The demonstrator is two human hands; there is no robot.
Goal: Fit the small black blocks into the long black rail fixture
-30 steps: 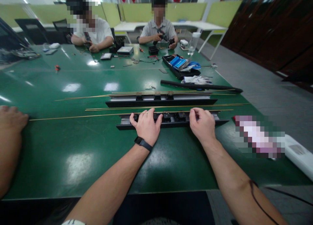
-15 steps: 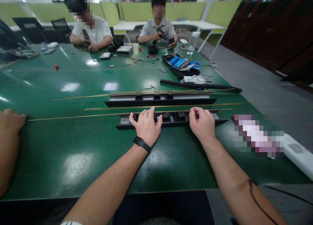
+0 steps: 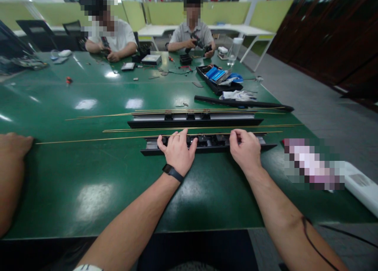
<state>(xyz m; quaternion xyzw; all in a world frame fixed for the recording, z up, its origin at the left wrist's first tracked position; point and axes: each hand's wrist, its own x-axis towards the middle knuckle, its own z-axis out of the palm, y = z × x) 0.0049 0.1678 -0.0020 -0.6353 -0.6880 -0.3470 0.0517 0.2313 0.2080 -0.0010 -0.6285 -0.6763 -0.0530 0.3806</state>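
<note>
A black metal rail (image 3: 208, 149) with several small black blocks in its channel lies across the table in front of me. My left hand (image 3: 178, 151) rests over its left half, fingers spread against the rail and a thin brass-coloured rod (image 3: 88, 140) that runs along the rail's back edge. At the right half, my right hand (image 3: 245, 147) is closed in a pinch at that rod; its fingertips partly hide the contact. Far to the left, another person's hand (image 3: 16, 145) is at the rod's left end.
Behind lies a second black rail (image 3: 195, 124) with more thin rods (image 3: 118, 130) around it. Farther back are a black tube (image 3: 245, 102), white gloves (image 3: 239, 95) and a black tray (image 3: 211, 84) of blue items. Two people sit across the green table (image 3: 94, 200). A white device (image 3: 360, 188) lies right.
Both my hands keep nearly the same pose on the rail and rod. The whole view has shifted slightly. The person at the far left has changed the angle of a held tool.
</note>
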